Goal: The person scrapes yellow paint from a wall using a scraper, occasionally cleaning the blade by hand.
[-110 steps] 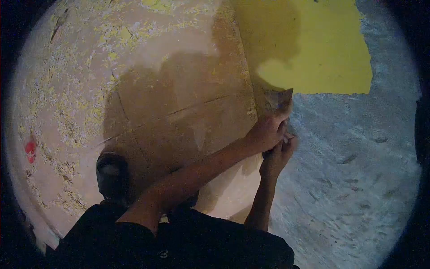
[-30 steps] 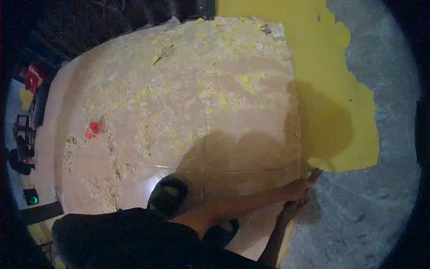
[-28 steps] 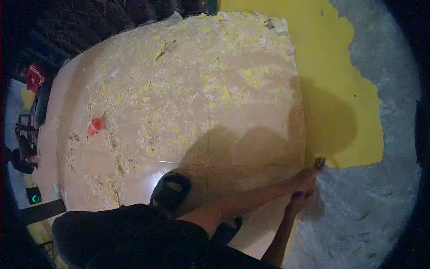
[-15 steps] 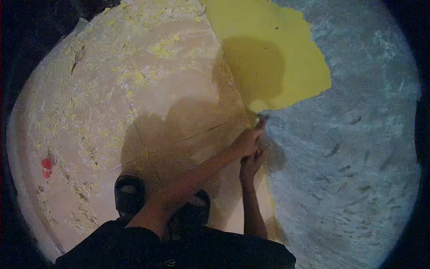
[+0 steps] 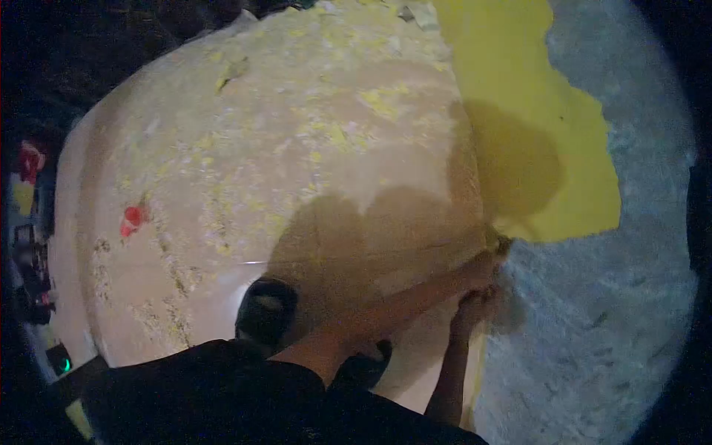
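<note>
My left hand (image 5: pixel 486 263) reaches across to the lower edge of the yellow paint (image 5: pixel 582 189), beside the seam between the tan floor and the wall. Its fingers are closed. A small dark thing (image 5: pixel 504 245) shows at the fingertips, too blurred to name. Just below, my right hand (image 5: pixel 471 300) is closed too, close to the left hand and near the wall; what it grips is hidden. Around and below the yellow patch the wall (image 5: pixel 571 311) is bare, streaked blue-grey.
Yellow and pale flakes (image 5: pixel 337 137) litter the floor (image 5: pixel 348 245). A red object (image 5: pixel 132 220) lies at the left. My dark footwear (image 5: pixel 267 308) stands below my arms. Dim items, one with a green light (image 5: pixel 67 364), line the far left edge.
The view has swung left, so the floor, wall and hands appear farther right and items at the left edge have come into view. Both hands stay close together by the paint's lower edge.
</note>
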{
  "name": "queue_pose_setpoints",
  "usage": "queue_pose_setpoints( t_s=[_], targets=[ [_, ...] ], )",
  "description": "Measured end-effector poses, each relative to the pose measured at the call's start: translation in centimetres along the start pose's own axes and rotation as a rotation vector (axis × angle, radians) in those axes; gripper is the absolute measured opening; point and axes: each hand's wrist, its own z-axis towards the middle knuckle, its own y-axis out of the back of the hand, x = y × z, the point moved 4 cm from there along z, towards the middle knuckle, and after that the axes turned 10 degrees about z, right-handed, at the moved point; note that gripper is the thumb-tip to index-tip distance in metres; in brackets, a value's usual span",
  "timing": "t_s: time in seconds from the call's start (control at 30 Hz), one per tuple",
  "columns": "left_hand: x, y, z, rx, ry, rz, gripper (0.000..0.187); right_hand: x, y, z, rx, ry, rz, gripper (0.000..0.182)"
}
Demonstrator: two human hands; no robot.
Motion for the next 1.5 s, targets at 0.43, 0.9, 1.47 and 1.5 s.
queue_pose_setpoints(
  t_s=[0.43,0.9,1.47,1.5],
  targets=[
    [1.4,14.3,-0.4,-0.106,0.202,-0.942,0.032,3.5,-2.0,-0.8,0.148,0.154,-0.113,0.027],
    [7.1,18.6,-14.9,-0.559,0.229,-1.429,0.025,13.3,-14.5,-7.9,0.508,-0.047,0.294,0.029],
    [-13.3,33.8,-28.0,0.113,0.615,0.118,0.053,14.2,-21.1,-16.7,1.151,0.035,0.095,0.04],
    [-13.5,32.9,-28.1,-0.095,0.571,-0.019,0.06,11.5,-21.0,-17.6,1.22,-0.296,-0.075,0.042]
  ],
)
